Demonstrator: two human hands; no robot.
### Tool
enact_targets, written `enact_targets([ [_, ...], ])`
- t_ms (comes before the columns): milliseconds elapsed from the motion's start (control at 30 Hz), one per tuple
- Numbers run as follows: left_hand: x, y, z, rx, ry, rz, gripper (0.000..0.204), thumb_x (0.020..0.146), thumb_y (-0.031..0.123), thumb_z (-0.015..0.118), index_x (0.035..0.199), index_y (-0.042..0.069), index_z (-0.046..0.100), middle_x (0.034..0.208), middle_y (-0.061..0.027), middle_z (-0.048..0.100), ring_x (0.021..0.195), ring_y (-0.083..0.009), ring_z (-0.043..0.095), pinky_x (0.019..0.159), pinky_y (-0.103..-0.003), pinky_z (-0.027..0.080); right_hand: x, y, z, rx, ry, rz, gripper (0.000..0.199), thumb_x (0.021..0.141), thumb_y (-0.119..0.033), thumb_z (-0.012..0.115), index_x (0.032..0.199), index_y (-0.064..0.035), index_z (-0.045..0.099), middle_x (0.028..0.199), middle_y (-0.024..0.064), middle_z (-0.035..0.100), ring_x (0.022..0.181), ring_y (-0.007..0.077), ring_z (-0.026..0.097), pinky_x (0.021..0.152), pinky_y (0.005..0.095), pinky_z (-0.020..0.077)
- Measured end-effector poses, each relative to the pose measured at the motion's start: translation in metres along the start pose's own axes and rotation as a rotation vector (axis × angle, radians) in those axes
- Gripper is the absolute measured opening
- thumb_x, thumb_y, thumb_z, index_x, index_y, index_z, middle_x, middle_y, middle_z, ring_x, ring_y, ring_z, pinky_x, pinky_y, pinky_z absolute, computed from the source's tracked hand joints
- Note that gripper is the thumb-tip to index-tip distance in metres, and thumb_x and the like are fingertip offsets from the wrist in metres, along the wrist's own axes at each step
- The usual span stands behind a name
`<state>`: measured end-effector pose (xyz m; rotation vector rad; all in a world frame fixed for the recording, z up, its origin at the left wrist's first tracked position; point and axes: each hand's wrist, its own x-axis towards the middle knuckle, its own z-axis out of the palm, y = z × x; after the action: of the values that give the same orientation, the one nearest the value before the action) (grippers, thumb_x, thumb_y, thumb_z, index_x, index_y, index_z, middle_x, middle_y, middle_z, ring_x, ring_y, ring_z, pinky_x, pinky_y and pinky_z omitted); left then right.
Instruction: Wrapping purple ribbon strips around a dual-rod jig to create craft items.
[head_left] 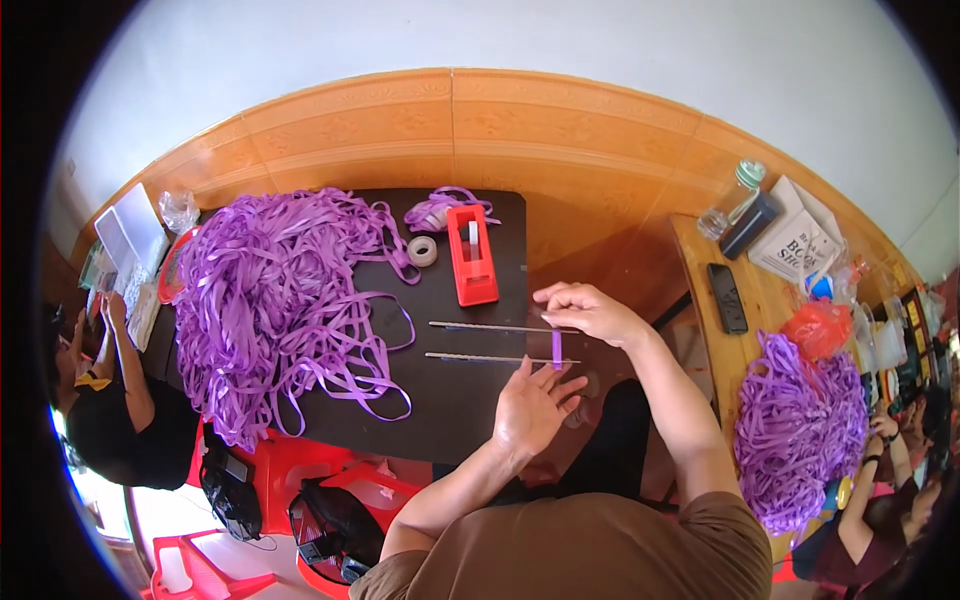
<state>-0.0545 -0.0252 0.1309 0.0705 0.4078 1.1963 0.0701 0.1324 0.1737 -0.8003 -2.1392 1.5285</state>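
Observation:
Two thin metal rods, an upper rod (pixel 480 326) and a lower rod (pixel 480 357), stick out side by side over the dark table's right edge. A short purple ribbon (pixel 557 348) spans both rods near their right ends. My right hand (pixel 595 312) is at the upper rod's end, thumb and forefinger apart, with nothing visible between them. Just below the ribbon, my left hand (pixel 535 408) is turned palm up with its fingers spread, fingertips close to the lower rod. Whether they touch it I cannot tell.
A big heap of purple ribbon (pixel 270 300) covers the dark table's left. Behind the rods are a red tape dispenser (pixel 472 255) and a tape roll (pixel 422 251). Rightward, a wooden table (pixel 700 270) bears a phone (pixel 727 298) and more ribbon (pixel 800 430). People sit at both sides.

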Motion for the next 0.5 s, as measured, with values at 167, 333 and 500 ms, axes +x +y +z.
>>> enact_targets([
  [167, 0.001, -0.001, 0.000, 0.005, -0.003, -0.001, 0.069, 0.095, 0.051, 0.038, 0.135, -0.005, 0.033, 0.134, -0.0142, 0.039, 0.121, -0.0324, 0.043, 0.094, -0.039, 0.035, -0.031, 0.031, -0.011, 0.030, -0.200, 0.041, 0.010, 0.087, -0.008, 0.060, 0.081, -0.0003, 0.062, 0.112, 0.0114, 0.059, 0.096, 0.0167, 0.053, 0.083, 0.0298, 0.0437],
  [333, 0.001, -0.001, 0.001, 0.014, 0.006, -0.006, 0.069, 0.095, 0.051, 0.037, 0.136, -0.005, 0.033, 0.133, -0.0137, 0.041, 0.120, -0.0325, 0.043, 0.094, -0.039, 0.035, -0.027, 0.051, -0.012, 0.020, -0.230, 0.034, 0.011, 0.087, -0.008, 0.060, 0.080, -0.0002, 0.062, 0.105, 0.0092, 0.059, 0.091, 0.0173, 0.053, 0.082, 0.0301, 0.0420],
  [500, 0.001, -0.001, -0.001, 0.008, 0.001, -0.002, 0.069, 0.095, 0.050, 0.037, 0.136, -0.005, 0.032, 0.133, -0.0135, 0.040, 0.120, -0.0325, 0.043, 0.095, -0.040, 0.035, -0.022, 0.047, -0.011, -0.044, -0.259, 0.042, 0.017, 0.086, -0.012, 0.062, 0.073, -0.0015, 0.059, 0.085, 0.0035, 0.058, 0.085, 0.0160, 0.051, 0.078, 0.0287, 0.0405],
])
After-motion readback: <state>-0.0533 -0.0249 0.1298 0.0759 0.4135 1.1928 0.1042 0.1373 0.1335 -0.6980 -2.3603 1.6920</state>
